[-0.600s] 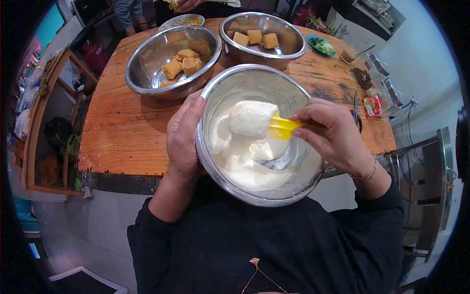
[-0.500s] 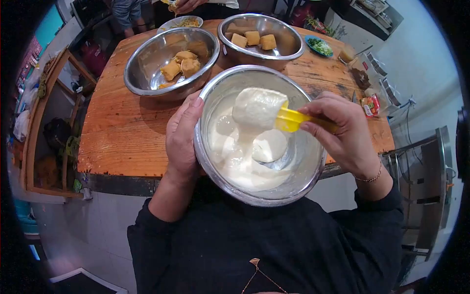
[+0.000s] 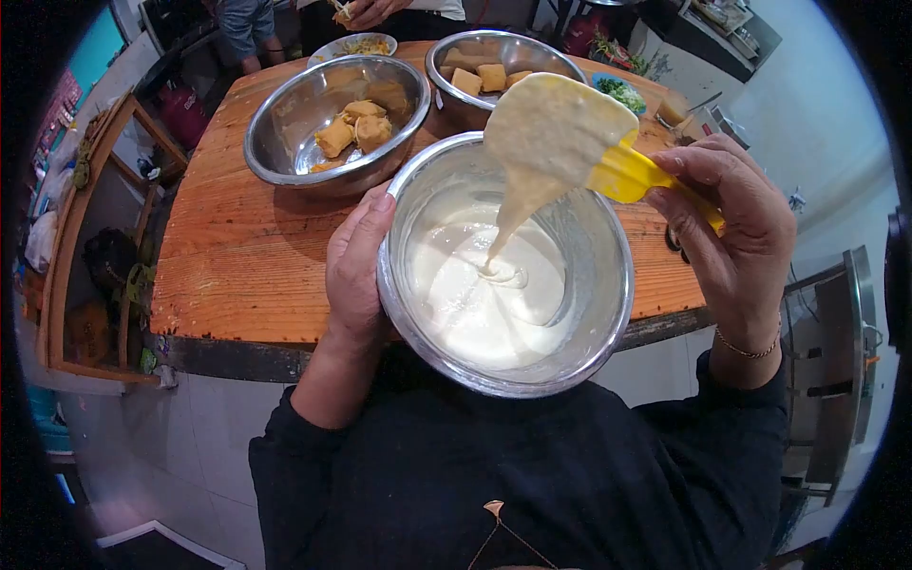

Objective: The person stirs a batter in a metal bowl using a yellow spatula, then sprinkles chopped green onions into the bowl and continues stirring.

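Left hand (image 3: 355,266) apparently clasps bowl (image 3: 598,261) by edge; right hand (image 3: 730,211) pinches spatula (image 3: 622,174), clear above.

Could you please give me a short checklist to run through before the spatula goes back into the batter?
1. Left hand steadying the mixing bowl at its rim: ok.
2. Right hand gripping the yellow spatula by its handle: ok.
3. Batter dripping inside the bowl, not over the rim: ok, the ribbon lands near the middle.
4. Spatula blade free of clinging batter: not ok, it is thickly coated.
5. Batter free of lumps: cannot tell at this size.
6. Mixing bowl fully supported from below: cannot tell, its underside is hidden.
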A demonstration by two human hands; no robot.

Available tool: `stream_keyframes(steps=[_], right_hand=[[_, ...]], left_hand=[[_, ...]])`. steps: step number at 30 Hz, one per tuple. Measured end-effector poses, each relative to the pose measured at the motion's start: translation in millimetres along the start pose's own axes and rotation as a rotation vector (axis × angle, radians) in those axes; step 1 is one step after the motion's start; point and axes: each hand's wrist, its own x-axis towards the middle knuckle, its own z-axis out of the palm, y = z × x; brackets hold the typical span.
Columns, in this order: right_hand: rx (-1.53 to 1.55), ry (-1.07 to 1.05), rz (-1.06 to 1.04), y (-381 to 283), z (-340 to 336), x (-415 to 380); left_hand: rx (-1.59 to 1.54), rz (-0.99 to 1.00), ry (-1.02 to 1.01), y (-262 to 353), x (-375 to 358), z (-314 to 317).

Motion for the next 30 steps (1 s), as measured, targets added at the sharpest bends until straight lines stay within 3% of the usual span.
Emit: stream_keyframes(steps=[10, 17, 19, 21, 25, 30], right_hand=[[-0.085, -0.001, -0.065, -9, -15, -5], [-0.178, 0.140, -0.150, -9, 4, -9], [-0.240, 0.037, -0.133, -5, 16, -16], [-0.366, -0.401, -0.119, -1, 24, -20], [-0.387, -0.357, -0.024, 7, 33, -16], [-0.687, -0.528, -0.016, 20, 52, 1]], left_hand=[[-0.060, -0.007, 0.023, 2, 0, 5], [0.006, 0.003, 0.004, 4, -2, -2], [-0.012, -0.001, 0.050, 1, 0, -1], [-0.009, 0.000, 0.058, 1, 1, -1], [0.022, 0.000, 0.023, 2, 1, -8], [-0.015, 0.000, -0.011, 3, 2, -5]])
